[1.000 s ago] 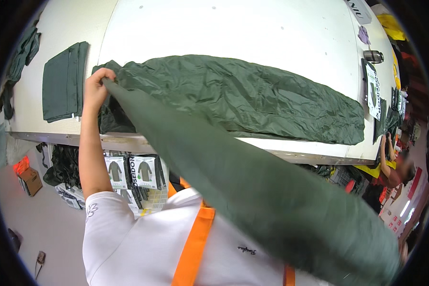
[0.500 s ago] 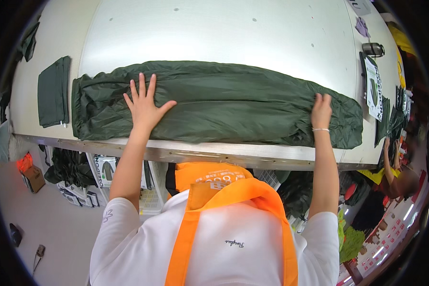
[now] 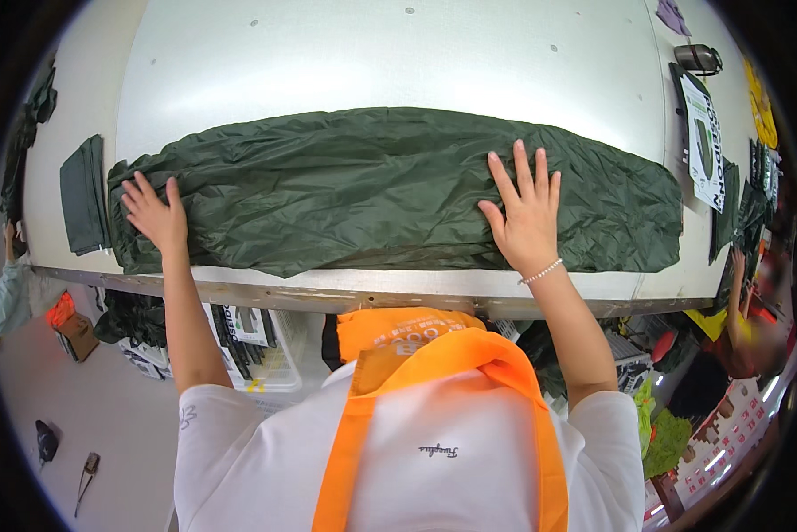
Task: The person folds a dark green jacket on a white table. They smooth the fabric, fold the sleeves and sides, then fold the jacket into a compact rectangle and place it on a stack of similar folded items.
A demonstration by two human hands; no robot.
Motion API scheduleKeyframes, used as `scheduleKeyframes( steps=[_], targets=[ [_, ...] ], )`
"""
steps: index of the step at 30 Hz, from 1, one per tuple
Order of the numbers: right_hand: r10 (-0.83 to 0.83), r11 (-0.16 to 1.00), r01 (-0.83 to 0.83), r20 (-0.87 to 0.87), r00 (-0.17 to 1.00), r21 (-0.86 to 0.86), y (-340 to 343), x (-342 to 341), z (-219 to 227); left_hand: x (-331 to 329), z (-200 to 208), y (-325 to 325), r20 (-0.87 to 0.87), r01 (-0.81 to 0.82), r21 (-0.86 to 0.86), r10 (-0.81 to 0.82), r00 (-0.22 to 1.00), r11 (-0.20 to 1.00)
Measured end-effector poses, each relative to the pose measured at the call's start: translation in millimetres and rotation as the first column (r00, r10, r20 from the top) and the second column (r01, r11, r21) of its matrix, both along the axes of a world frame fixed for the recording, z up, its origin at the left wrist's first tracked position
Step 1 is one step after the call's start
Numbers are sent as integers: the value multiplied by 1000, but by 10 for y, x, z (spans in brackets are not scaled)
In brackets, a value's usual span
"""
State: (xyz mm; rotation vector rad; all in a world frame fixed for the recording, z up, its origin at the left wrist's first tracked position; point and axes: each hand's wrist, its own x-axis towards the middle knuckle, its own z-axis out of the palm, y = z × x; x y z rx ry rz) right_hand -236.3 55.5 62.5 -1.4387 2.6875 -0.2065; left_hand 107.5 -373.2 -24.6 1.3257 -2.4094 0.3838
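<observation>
A long strip of folded dark green thin fabric [image 3: 354, 195], perhaps a garment, lies crosswise along the near edge of the white table. Its top is wrinkled all over. My left hand [image 3: 157, 217] rests flat on its left end, fingers stretched out. Right of the middle, my right hand [image 3: 527, 213] presses palm down on the cloth with fingers spread. Neither hand grips anything.
A smaller folded dark green piece [image 3: 84, 195] lies beyond the left end. To the right are a printed white-and-green package [image 3: 702, 137] and a metal flask [image 3: 698, 59]. White crates [image 3: 274, 350] stand under the table. A person [image 3: 753, 332] is at the far right.
My left hand has shifted left to the cloth's end. My right hand has moved left and its fingers have spread. The cloth's upper surface now looks more wrinkled, with the lengthwise crease gone.
</observation>
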Motion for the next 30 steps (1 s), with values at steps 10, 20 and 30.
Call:
scheduleKeyframes(
  steps=[10,20,30],
  targets=[
    [62,976,-38,111,992,-213,64,-189,-743,-392,-144,-547,575,-312,148,175,799,938],
    [-832,211,790,318,454,-576,1366,-325,-754,-2203,634,2678,-45,452,451,-487,872,770],
    [223,-267,960,975,-22,83,1846,-822,-601,-2189,-18,2673,-109,462,493,-474,874,737]
  ],
)
